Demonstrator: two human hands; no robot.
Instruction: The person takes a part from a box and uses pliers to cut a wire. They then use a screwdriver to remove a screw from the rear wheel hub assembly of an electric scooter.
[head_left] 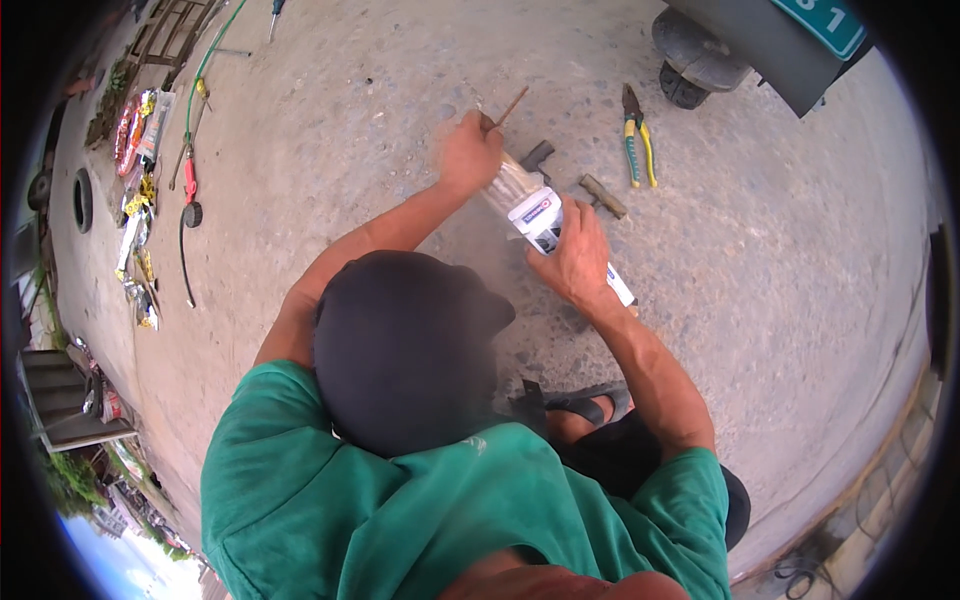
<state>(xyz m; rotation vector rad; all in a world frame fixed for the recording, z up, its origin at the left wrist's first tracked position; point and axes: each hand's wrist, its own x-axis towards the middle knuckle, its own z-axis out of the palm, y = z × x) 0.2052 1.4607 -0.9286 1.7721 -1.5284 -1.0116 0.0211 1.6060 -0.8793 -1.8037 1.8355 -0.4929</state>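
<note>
I hold a long clear plastic packet [532,207] with a white and blue label slantwise in front of my raised knee. Fingers curled, my left hand [470,155] grips its far end. A thin brown stick [514,105] juts out beside those fingertips; whether it is held or belongs to the packet I cannot tell. Closed around the nearer, labelled part is my right hand [577,250]. Just past the packet, on the concrete, lie a dark metal piece [537,156] and a short brown-ended piece [603,196], partly hidden. What is inside the packet is unclear.
Pliers [637,140] with green and yellow handles lie at the far right, near a vehicle's wheel [690,65]. To the left are a red-handled air gauge [191,190] on a hose, several shiny packets [140,225] and a tyre [82,200]. A screwdriver [276,15] lies far off.
</note>
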